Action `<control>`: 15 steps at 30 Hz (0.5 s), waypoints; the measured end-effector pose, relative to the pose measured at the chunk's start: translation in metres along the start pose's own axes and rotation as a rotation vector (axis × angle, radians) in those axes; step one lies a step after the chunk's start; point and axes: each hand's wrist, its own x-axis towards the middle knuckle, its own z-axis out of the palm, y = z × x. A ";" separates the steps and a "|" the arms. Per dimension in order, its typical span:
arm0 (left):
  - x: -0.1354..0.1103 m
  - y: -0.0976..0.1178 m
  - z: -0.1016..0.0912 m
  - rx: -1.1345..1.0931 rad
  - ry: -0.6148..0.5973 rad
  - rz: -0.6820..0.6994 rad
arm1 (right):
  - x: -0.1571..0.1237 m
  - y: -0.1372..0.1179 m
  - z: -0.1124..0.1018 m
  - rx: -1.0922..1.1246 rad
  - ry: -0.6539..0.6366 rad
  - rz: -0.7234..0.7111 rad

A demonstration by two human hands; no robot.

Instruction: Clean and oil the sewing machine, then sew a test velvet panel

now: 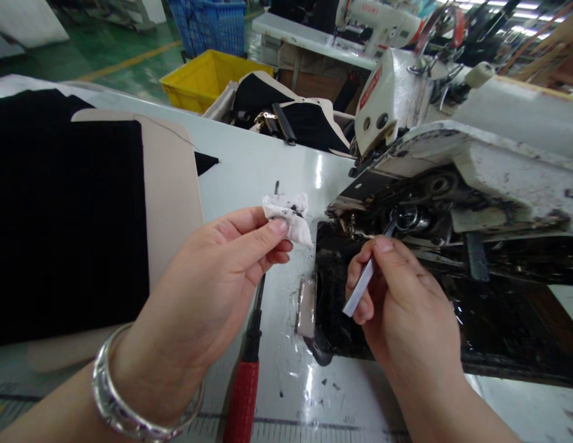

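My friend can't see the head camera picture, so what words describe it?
A person's left hand pinches a smudged white scrap while the right hand holds a thin metal tool at the exposed underside of a tilted sewing machine. A red-handled screwdriver and black-and-beige fabric lie on the white table.

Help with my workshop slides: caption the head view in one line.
Left hand pinches a stained wipe; right hand holds a metal tool at a tilted-back sewing machine.
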 end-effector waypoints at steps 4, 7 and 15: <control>0.000 0.000 0.001 0.011 -0.014 0.006 | 0.006 -0.002 0.000 0.018 -0.020 -0.009; 0.001 -0.001 0.001 0.006 -0.015 0.006 | 0.008 -0.002 0.000 0.011 -0.017 -0.009; 0.000 0.000 0.001 0.000 0.010 -0.005 | 0.001 -0.002 0.000 -0.018 0.009 0.010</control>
